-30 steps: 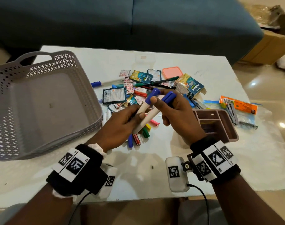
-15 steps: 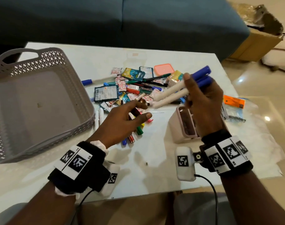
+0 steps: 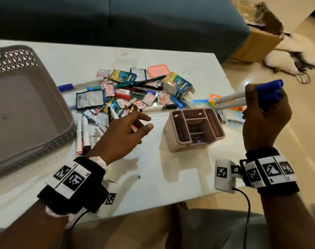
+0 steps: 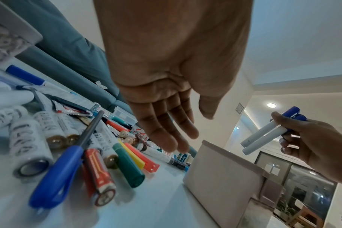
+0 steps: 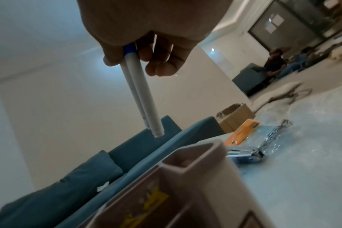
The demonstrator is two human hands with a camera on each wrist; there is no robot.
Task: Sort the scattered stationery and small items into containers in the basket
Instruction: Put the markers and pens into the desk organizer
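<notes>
My right hand (image 3: 266,112) grips two white markers with blue caps (image 3: 250,95) by their capped ends, raised to the right of and above the pink divided organizer (image 3: 195,130). The markers (image 5: 140,92) point down toward the organizer's rim (image 5: 193,154). My left hand (image 3: 124,132) hovers, empty, with fingers extended over the near edge of the stationery pile (image 3: 128,94), left of the organizer. In the left wrist view its fingers (image 4: 166,131) hang relaxed above loose markers and batteries (image 4: 100,155). The grey basket (image 3: 50,97) stands empty at far left.
An orange packet (image 3: 213,97), a stapler (image 5: 244,154) and clear plastic lie behind and right of the organizer. A pink lid (image 3: 158,70) and a small carton (image 3: 178,85) sit at the pile's far side. The table edge is close on the right; a blue sofa stands behind.
The left hand has let go of the two markers; the right hand has carried them up and to the right. The organizer has been stood upright. The left hand has spread open over the pile.
</notes>
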